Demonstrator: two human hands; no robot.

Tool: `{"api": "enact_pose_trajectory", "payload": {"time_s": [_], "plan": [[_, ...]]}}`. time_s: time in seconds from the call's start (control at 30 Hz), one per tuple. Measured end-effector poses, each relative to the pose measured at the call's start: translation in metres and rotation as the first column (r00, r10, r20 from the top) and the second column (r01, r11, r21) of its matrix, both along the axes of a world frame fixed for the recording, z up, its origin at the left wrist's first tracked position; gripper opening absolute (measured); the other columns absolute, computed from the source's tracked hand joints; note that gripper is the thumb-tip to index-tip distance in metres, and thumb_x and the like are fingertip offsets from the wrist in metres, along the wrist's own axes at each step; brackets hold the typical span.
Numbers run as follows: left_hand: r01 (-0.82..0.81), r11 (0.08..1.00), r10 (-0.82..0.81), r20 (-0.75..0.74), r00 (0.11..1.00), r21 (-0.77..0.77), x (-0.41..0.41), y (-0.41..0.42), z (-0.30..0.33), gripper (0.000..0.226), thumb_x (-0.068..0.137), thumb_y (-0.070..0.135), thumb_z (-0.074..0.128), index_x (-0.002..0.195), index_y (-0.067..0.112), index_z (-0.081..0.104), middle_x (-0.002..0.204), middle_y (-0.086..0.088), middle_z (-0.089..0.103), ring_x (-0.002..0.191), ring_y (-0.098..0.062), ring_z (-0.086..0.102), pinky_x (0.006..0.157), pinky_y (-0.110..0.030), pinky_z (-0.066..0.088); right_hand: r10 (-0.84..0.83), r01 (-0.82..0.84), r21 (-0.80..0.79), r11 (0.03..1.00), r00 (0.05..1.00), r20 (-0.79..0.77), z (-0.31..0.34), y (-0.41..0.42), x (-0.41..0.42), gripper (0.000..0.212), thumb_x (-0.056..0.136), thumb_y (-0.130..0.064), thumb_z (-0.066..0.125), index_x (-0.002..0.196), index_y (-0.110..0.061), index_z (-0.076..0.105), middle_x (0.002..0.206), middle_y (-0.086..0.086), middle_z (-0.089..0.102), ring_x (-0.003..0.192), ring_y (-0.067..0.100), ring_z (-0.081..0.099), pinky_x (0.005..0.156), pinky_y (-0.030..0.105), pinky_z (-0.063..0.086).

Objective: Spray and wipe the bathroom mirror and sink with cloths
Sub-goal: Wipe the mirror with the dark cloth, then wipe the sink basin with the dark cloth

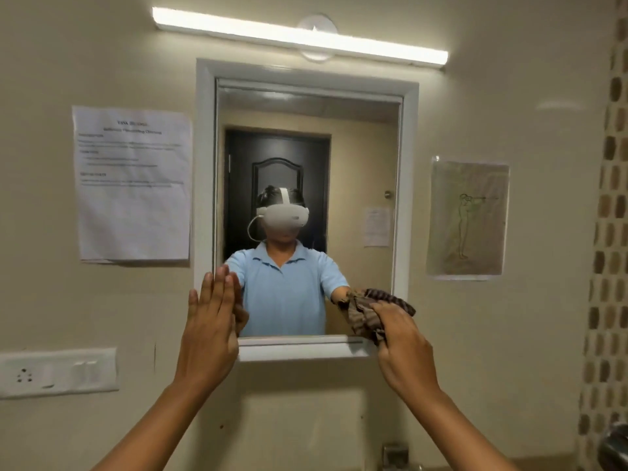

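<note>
The white-framed mirror (360,158) hangs on the wall straight ahead and reflects me. My left hand (212,321) is flat with straight fingers against the mirror's lower left corner, over the frame. My right hand (404,345) grips a bunched brown striped cloth (368,309) and holds it against the mirror's lower right corner. The sink is out of view apart from a dark bit of tap (396,453) at the bottom edge. No spray bottle shows.
A printed notice (132,185) is stuck left of the mirror and a drawing in a plastic sleeve (467,217) to its right. A socket and switch plate (57,372) sits low left. A tube light (299,35) runs above. Mosaic tiles (608,232) line the right edge.
</note>
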State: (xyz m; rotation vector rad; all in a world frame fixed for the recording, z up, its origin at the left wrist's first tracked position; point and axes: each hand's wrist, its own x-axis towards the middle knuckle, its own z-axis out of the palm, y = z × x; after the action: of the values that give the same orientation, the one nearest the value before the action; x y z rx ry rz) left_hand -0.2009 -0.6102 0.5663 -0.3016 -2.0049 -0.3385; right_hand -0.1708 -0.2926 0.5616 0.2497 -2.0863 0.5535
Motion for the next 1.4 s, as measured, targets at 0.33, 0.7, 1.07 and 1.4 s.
{"api": "enact_pose_trajectory", "payload": {"time_s": [0.33, 0.7, 1.07, 1.4], "plan": [[0.409, 0.818, -0.514, 0.196, 0.835, 0.405, 0.105, 0.118, -0.107, 0.044, 0.092, 0.030, 0.055, 0.133, 0.018, 0.061, 0.137, 0.005, 0.060, 0.130, -0.009, 0.052, 0.108, -0.021, 0.037, 0.737, -0.130, -0.983, 0.130, 0.676, 0.008, -0.094, -0.033, 0.090, 0.028, 0.096, 0.002, 0.052, 0.118, -0.011, 0.064, 0.111, 0.016, 0.073, 0.100, 0.030, 0.071, 0.084, 0.043, 0.059], [0.114, 0.552, -0.748, 0.430, 0.505, 0.826, 0.192, 0.188, -0.231, 0.048, 0.082, 0.035, 0.063, 0.129, 0.026, 0.059, 0.118, 0.007, 0.070, 0.109, -0.003, 0.065, 0.094, -0.024, 0.054, 0.840, 0.375, -0.849, -0.371, 0.526, -0.135, -0.221, -0.009, 0.154, 0.059, 0.100, -0.051, 0.040, 0.121, -0.004, 0.069, 0.125, 0.022, 0.066, 0.118, 0.037, 0.063, 0.109, 0.051, 0.043], [-0.092, 0.309, -0.817, 0.314, 0.483, 0.947, 0.201, 0.188, -0.247, 0.018, 0.094, 0.011, 0.062, 0.110, 0.011, 0.070, 0.089, -0.008, 0.076, 0.081, -0.021, 0.072, 0.068, -0.024, 0.057, 0.841, 0.405, -0.825, -0.395, 0.520, -0.147, -0.271, -0.002, 0.172, 0.048, 0.092, -0.023, 0.067, 0.133, 0.000, 0.057, 0.131, 0.027, 0.060, 0.116, 0.043, 0.062, 0.095, 0.051, 0.054], [-0.275, 0.480, -0.709, 0.553, 0.438, 0.833, 0.171, 0.152, -0.261, 0.024, 0.097, 0.038, 0.057, 0.108, 0.019, 0.068, 0.099, 0.003, 0.072, 0.088, -0.015, 0.070, 0.062, -0.019, 0.054, 0.832, 0.287, -0.958, 0.017, 0.527, 0.172, -0.267, -0.041, 0.152, 0.032, 0.099, -0.023, 0.055, 0.129, -0.015, 0.062, 0.116, 0.008, 0.073, 0.111, 0.028, 0.068, 0.098, 0.045, 0.054]]}}
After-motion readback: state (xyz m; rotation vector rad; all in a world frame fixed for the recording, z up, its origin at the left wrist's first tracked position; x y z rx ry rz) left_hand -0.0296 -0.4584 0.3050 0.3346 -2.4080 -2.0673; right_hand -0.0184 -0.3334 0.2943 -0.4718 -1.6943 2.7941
